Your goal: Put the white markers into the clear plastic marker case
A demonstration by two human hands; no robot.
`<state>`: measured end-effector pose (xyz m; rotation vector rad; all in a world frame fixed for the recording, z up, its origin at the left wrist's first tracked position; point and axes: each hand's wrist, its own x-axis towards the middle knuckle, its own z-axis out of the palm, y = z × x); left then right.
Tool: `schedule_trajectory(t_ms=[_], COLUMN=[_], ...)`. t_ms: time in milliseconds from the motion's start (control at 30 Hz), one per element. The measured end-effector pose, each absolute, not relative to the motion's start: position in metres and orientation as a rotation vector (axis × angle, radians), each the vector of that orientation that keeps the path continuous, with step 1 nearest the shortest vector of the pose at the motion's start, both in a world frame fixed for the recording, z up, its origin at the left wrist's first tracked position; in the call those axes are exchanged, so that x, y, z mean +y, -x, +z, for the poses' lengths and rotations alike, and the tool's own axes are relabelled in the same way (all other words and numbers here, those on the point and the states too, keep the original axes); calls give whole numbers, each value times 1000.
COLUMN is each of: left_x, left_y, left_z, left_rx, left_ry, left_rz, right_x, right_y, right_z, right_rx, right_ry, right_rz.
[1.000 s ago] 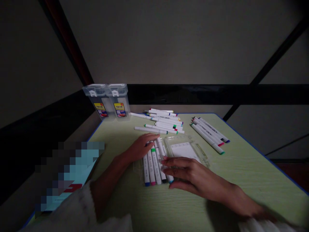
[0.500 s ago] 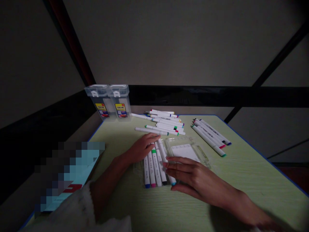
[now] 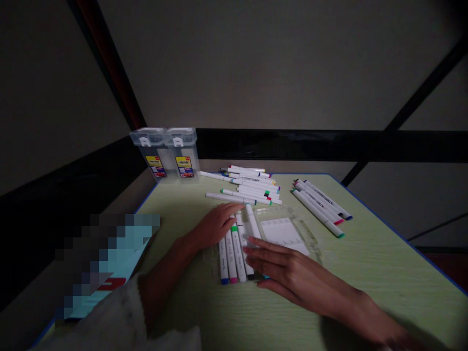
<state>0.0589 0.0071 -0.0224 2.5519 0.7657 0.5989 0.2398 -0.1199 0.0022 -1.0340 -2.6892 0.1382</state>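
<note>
Several white markers lie side by side in an open clear plastic case (image 3: pixel 215 258), their coloured ends toward me. My left hand (image 3: pixel 216 223) rests across their far ends, fingers stretched out and fingertips near the top of a light-blue-ended marker (image 3: pixel 253 223). Over the near part of that marker lies my right hand (image 3: pixel 288 270), its fingers and thumb on either side of it. The hand hides much of the marker's lower half. Beside them, the blue-ended marker (image 3: pixel 224 263) is leftmost in the row. To the right sits the case's other half with a white insert (image 3: pixel 283 234).
Loose markers (image 3: pixel 252 185) are piled at the back of the table (image 3: pixel 358 282). Another group of markers (image 3: pixel 318 207) lies at the right. Two clear lidded marker boxes (image 3: pixel 183 151) stand at the back left. A light-blue item (image 3: pixel 120 258), partly pixelated, is at the left edge.
The light-blue-ended marker has shifted slightly right at its far end, where its light-blue tip now shows. My right hand has slid slightly left over it. My left hand stays nearly in place.
</note>
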Motion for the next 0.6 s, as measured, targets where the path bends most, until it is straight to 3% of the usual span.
schedule_trajectory(t_ms=[267, 600], left_x=[7, 7], left_y=[-58, -60], left_z=[-21, -21], left_rx=[712, 761], left_ry=[-2553, -2550], left_rz=[597, 558], right_x=[-120, -120], right_y=[-240, -239], right_z=[-3, 5], right_rx=[-2688, -2643], right_ry=[995, 1047], right_rz=[93, 289])
